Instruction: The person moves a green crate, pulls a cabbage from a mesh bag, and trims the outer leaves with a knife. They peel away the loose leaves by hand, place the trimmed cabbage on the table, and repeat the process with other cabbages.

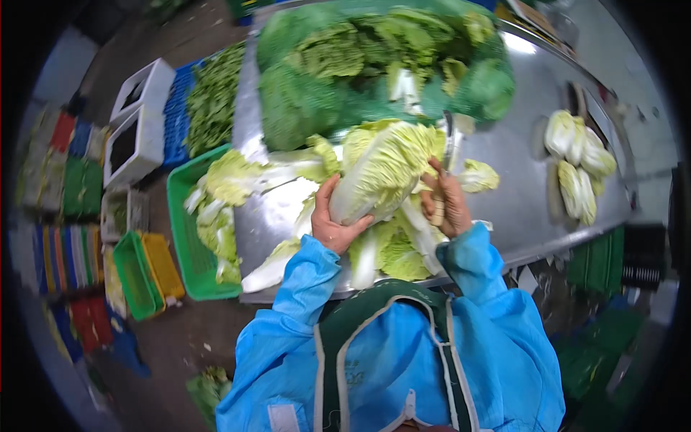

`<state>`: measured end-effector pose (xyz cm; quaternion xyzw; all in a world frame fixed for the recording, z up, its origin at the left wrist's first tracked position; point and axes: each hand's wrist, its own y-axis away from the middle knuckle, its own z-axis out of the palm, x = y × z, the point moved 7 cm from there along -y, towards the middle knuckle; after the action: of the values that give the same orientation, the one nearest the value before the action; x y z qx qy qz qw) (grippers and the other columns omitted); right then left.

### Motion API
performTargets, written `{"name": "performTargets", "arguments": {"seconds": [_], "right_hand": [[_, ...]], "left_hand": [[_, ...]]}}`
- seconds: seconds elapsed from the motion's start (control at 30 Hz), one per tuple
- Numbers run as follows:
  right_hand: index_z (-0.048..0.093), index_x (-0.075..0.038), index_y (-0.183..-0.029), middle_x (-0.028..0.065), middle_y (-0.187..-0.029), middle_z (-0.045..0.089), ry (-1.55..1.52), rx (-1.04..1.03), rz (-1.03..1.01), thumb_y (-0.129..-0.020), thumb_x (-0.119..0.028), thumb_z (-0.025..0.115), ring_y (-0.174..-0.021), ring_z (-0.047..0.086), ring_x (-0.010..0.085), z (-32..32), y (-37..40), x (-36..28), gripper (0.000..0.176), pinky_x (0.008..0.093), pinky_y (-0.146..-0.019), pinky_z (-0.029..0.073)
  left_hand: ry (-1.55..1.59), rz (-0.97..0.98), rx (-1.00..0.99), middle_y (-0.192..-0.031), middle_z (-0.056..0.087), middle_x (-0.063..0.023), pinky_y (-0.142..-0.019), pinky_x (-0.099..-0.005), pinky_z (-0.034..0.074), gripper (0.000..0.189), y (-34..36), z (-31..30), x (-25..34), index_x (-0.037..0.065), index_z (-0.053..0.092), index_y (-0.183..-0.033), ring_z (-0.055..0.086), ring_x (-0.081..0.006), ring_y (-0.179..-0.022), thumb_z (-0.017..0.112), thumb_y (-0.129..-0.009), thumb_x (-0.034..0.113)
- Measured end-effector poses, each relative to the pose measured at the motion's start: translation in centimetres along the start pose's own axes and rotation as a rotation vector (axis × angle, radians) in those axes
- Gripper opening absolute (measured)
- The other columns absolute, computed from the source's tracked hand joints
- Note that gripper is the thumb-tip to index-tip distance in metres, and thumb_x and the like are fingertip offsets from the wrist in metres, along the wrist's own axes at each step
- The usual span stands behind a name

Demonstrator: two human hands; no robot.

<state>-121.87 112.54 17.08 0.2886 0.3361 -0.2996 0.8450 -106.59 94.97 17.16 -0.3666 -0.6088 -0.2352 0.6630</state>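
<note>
My left hand [335, 223] is wrapped round the base of a napa cabbage [385, 169], which lies slanted with its leafy top away from me. In my right hand [450, 203] is a knife [451, 144], gripped by its light handle, with the blade pointing up and away beside the cabbage's leafy end. The fingers of that hand are close to the cabbage's right side. Loose outer leaves [399, 252] are spread under and around it on the metal table [522, 173].
A green mesh bag [306, 108] of cabbage leaves lies at the table's far side. Several trimmed cabbages [579, 147] sit at the right. A green crate [188, 248] with leaves stands against the left edge. Beyond it are a blue crate [176, 115] and white foam boxes [137, 144].
</note>
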Motion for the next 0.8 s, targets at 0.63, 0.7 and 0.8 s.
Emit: {"name": "performTargets", "arguments": {"seconds": [0.63,0.7,0.8], "right_hand": [[0.053,-0.004,-0.115,0.0051,-0.072,0.062,-0.314,0.101,-0.023,-0.079,-0.032,0.073,-0.041,0.053,0.0092,-26.6,1.5,-12.1,0.05,0.0224,-0.034,0.046],[0.058,0.0,-0.106,0.0068,-0.074,0.064,-0.218,0.201,-0.056,-0.077,-0.03,0.074,-0.039,0.052,0.0089,-31.0,3.2,-16.6,0.045,0.0214,-0.032,0.044],[0.059,-0.002,-0.096,0.0058,-0.069,0.057,0.17,0.513,-0.146,-0.072,-0.024,0.074,-0.043,0.051,0.0126,-37.7,7.9,-27.0,0.036,0.0274,-0.037,0.043]], "left_hand": [[-0.018,-0.05,-0.672,-0.124,0.052,-0.0153,-0.101,-0.0361,0.038,0.088,-4.4,31.9,-1.0,0.002,0.037,-0.134,0.05,-0.0273,-0.118,0.085,-0.062,0.018],[0.027,-0.079,-0.771,-0.127,0.051,-0.0147,-0.106,-0.0369,0.033,0.084,-4.1,36.4,-1.7,0.003,0.037,-0.136,0.045,-0.0271,-0.124,0.081,-0.067,0.021],[-0.127,-0.154,-0.873,-0.128,0.051,-0.0144,-0.105,-0.0391,0.034,0.076,-3.8,40.4,-2.6,0.005,0.042,-0.134,0.046,-0.0263,-0.124,0.079,-0.07,0.019]]}}
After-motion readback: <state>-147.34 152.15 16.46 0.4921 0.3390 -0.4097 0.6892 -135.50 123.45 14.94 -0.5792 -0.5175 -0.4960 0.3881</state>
